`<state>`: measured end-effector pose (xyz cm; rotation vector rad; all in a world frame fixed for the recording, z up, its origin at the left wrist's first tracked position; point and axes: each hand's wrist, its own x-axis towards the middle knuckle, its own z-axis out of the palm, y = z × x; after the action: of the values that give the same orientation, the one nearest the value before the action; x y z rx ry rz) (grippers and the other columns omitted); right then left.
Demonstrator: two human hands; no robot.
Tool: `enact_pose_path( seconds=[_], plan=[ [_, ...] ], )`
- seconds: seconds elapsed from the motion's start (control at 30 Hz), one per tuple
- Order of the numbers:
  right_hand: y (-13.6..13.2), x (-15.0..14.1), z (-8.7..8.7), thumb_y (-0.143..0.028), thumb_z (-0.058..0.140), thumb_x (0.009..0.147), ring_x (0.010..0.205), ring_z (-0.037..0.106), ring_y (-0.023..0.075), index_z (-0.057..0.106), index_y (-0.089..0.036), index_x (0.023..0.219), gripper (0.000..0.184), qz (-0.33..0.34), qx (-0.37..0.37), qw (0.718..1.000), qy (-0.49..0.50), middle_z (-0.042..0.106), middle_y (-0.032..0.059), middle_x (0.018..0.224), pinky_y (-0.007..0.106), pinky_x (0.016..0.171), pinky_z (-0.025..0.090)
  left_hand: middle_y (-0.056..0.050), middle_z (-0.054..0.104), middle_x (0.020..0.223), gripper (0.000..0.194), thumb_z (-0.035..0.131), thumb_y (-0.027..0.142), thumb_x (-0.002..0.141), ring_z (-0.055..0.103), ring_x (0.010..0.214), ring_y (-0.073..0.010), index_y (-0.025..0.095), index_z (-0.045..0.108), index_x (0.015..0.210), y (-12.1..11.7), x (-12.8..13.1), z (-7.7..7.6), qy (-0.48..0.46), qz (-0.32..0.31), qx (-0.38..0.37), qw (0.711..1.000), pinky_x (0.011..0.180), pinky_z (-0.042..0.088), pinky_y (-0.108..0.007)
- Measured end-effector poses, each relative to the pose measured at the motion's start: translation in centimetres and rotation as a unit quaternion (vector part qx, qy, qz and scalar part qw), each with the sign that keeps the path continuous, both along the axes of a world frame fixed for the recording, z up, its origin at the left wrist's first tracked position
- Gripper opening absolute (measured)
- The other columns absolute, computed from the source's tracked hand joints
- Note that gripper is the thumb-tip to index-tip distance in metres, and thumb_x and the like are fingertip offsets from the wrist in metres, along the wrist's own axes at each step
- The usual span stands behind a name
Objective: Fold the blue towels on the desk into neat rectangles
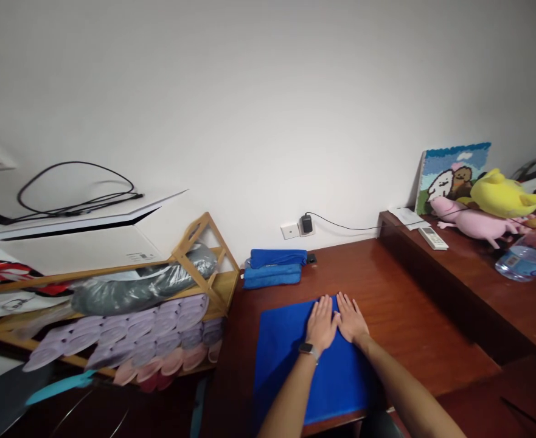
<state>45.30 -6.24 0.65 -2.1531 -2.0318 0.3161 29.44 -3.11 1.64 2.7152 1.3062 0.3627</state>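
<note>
A blue cloth (286, 359) lies spread flat on the reddish-brown wooden table (359, 267), close to its front edge. My left hand (321, 325) rests palm down near the cloth's far edge, fingers stretched out, with a watch on the wrist. Beside it, my right hand (352, 319) also lies flat at the cloth's far right corner, the thumbs almost touching. Neither hand grips anything. Behind the cloth, two folded blue cloths (272, 277) sit by the wall. My forearms cover part of the spread cloth.
Left of the table stands a wooden rack (206, 255) with several slippers (158, 322), a plastic-wrapped bundle (144, 289) and a white box (85, 249). On the raised right surface are a remote (433, 238), plush toys (473, 222), a picture (454, 173) and a plastic bottle (525, 261). A charger (306, 223) is plugged in.
</note>
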Motion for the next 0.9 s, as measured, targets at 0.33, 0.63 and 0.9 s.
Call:
enact_pose_path(
  seconds=[0.33,0.63,0.9],
  plan=[
    [-0.1,-0.2,0.6,-0.044,0.017,0.105,0.162,0.010,0.0204,0.014,-0.011,0.167,0.070,-0.020,-0.008,0.999,0.027,0.014,0.0065,0.174,0.043,0.131,0.003,-0.013,0.035,0.168,0.071,0.020,0.056,0.107,0.030,0.157,-0.0282,0.015,0.032,0.164,1.6,-10.8,-1.4,0.035,0.167,0.002,0.985,0.128,0.027,-0.052],
    [-0.6,-0.3,0.3,-0.043,0.019,0.105,0.161,0.015,0.0226,0.020,-0.011,0.166,0.069,-0.026,-0.001,1.000,0.001,0.019,0.0086,0.173,0.046,0.130,0.010,-0.013,0.035,0.168,0.070,0.022,0.054,0.107,0.030,0.157,-0.0276,0.012,0.034,0.163,1.2,-18.1,-1.8,0.035,0.245,0.023,0.969,0.128,0.028,-0.048],
    [-6.3,-1.4,-1.8,-0.046,0.018,0.107,0.160,0.018,0.0236,0.022,-0.014,0.167,0.068,-0.026,0.046,0.998,-0.020,0.024,0.0078,0.172,0.048,0.131,0.013,-0.014,0.037,0.167,0.071,0.022,0.054,0.106,0.031,0.157,-0.0282,0.012,0.034,0.163,1.3,-17.6,-1.9,0.013,0.244,0.029,0.969,0.128,0.026,-0.049]
  ],
)
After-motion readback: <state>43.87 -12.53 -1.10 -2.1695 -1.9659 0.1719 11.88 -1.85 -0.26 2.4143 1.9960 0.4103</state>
